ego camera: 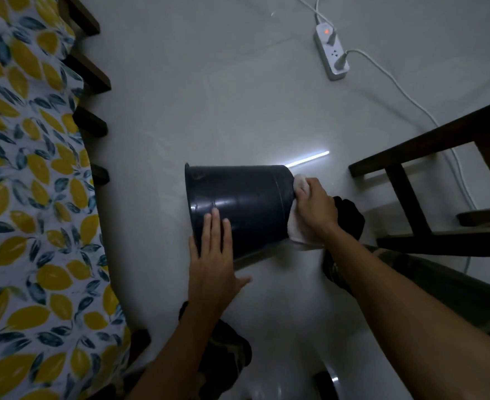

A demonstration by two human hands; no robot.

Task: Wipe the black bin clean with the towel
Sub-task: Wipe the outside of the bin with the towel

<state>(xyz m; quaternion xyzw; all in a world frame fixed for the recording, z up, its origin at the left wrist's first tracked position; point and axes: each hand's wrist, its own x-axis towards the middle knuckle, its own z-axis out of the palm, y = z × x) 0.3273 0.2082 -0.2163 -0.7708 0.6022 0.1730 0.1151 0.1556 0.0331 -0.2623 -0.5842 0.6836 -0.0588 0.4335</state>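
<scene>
The black bin [249, 197] lies on its side on the pale floor, its rim to the left and its base to the right. My left hand [213, 255] rests flat on the bin's near side, fingers spread, steadying it. My right hand [314, 209] presses a white towel [298, 229] against the bin's base end. The towel is bunched under my palm, with a corner showing above my fingers. The bin's inside is hidden from this angle.
A bed with a lemon-print sheet [21, 197] and dark wooden slats runs along the left. A dark wooden frame [428, 174] stands at the right. A white power strip [330, 53] with cables lies on the floor at the far right. My knees show at the bottom.
</scene>
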